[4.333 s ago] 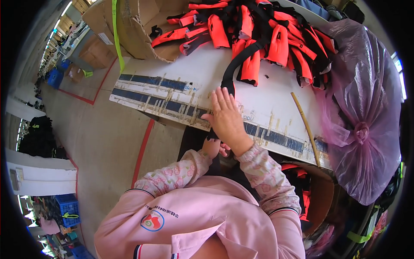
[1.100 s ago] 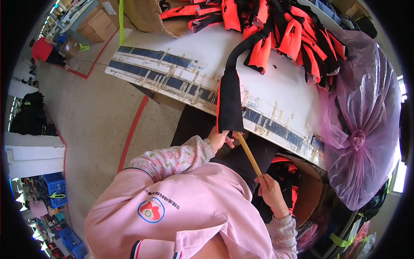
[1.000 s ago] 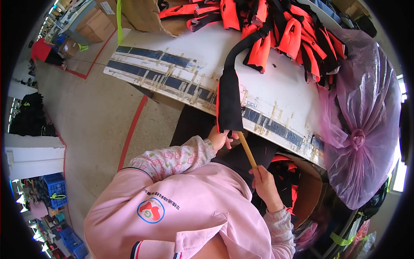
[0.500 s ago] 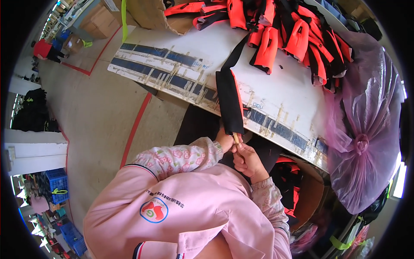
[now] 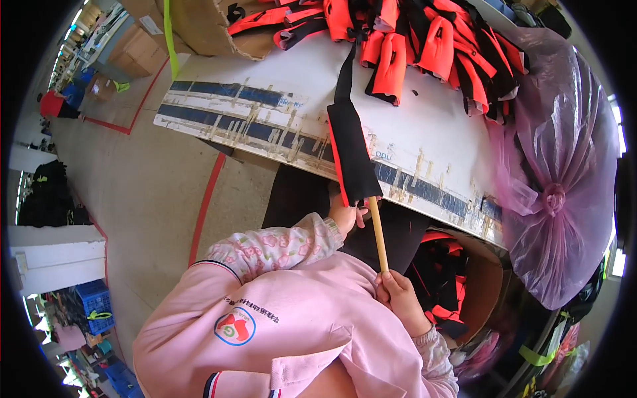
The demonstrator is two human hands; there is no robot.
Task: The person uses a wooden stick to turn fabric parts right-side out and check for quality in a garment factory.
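A flat black fabric sleeve [image 5: 356,149] with a neon orange-red edge lies across the table's near edge, and its narrow black strap [image 5: 344,83] runs up toward the far pile. My left hand [image 5: 345,217] grips the sleeve's lower end from below; the sleeve hides part of the fingers. From that end a thin wooden stick [image 5: 378,235] juts out toward me. My right hand [image 5: 403,298] is closed round the stick's near end, below and to the right of my left hand. The stick's far end is out of sight at the sleeve.
Several orange-and-black fabric pieces [image 5: 434,50] are heaped on the far side of the white table [image 5: 265,73]. A cardboard box [image 5: 206,30] stands at its far left. On the right bulges a tied purple plastic bag [image 5: 564,146]. Below the table, a carton [image 5: 484,282] holds similar pieces.
My right hand has moved down and right, away from my left, and much more of the stick now shows. The sleeve has turned, with its orange edge now on the left.
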